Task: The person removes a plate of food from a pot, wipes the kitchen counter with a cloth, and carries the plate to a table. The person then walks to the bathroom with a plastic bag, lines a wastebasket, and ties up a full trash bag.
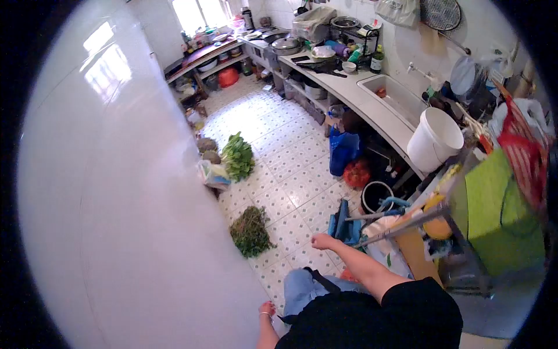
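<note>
My right hand hangs over the tiled floor with its fingers curled in and nothing seen in it. It is nearest to the blue plastic head of a long-handled tool. Low in the view, beside the white wall, my left hand is curled too, with a band on the wrist and nothing visible in it. A heap of small-leaved greens lies on the floor ahead of my hands, apart from both. Beyond it is a bunch of broad green leaves.
A white wall borders the left side. Along the right runs a counter with a sink and a white bucket. A black bucket, a blue bag and a green box crowd the right.
</note>
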A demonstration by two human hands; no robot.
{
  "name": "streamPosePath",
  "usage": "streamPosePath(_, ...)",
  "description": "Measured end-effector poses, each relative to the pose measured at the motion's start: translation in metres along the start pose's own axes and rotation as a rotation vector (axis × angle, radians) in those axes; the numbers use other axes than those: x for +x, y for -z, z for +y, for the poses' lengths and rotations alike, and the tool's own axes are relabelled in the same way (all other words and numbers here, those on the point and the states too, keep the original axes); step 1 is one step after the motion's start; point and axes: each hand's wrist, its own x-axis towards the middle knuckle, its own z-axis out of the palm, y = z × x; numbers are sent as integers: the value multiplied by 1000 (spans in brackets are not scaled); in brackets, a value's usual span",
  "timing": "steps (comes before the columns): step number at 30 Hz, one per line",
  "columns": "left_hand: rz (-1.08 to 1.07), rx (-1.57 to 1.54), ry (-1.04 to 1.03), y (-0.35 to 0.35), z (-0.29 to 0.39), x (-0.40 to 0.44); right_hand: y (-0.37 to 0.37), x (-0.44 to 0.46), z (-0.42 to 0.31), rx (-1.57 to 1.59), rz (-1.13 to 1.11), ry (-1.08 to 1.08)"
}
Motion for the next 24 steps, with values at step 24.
streamPosePath(24, -154, 35, -374, -83, 1190, 396, 567, 387, 281, 458, 492, -989)
